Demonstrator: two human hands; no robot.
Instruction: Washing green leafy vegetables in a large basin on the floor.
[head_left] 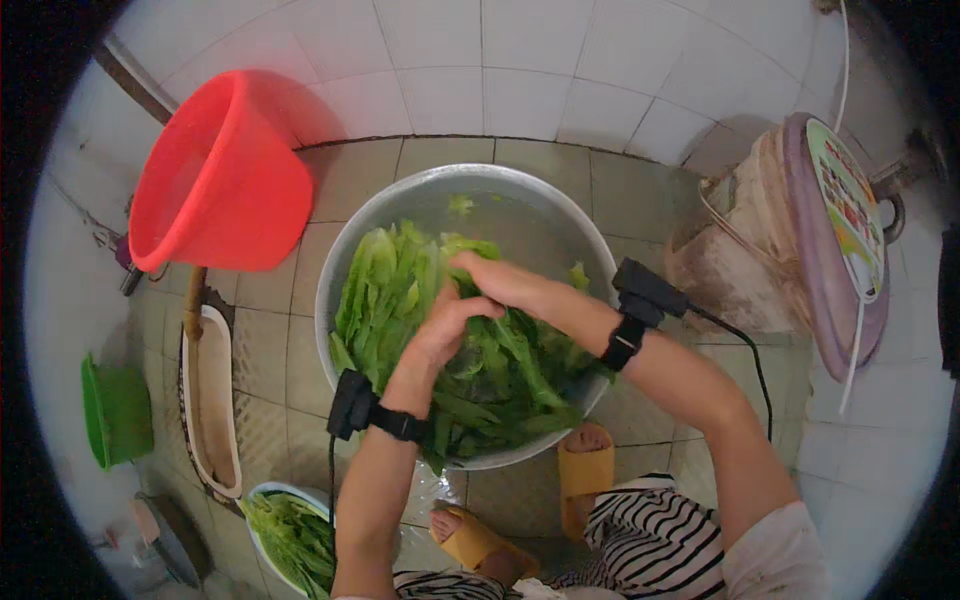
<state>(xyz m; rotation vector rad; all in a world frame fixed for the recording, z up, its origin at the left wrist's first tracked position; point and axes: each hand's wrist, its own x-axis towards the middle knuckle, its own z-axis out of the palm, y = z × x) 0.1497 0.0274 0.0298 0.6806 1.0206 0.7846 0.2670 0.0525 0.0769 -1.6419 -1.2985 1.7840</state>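
A wide round metal basin (337,222) of water sits on the floor before me, heaped with long green lettuce leaves (375,280). Both my hands are together over its middle, among the leaves. My left hand (445,325) is curled against the greens, its thumb pointing right and most of its fingers hidden. Just above it, my right hand (492,280) closes on leaves near the centre, its fingertips partly covered. More leaves lie half under water along the near side, and a few small pieces float at the far side.
A red bucket (270,190) stands at the far left, above a white squat toilet (225,400). A green bin (118,410) is at the left. More greens (295,540) fill a tub at lower left. A lidded, stained pail (735,240) stands right. My yellow slippers (588,475) touch the tiles.
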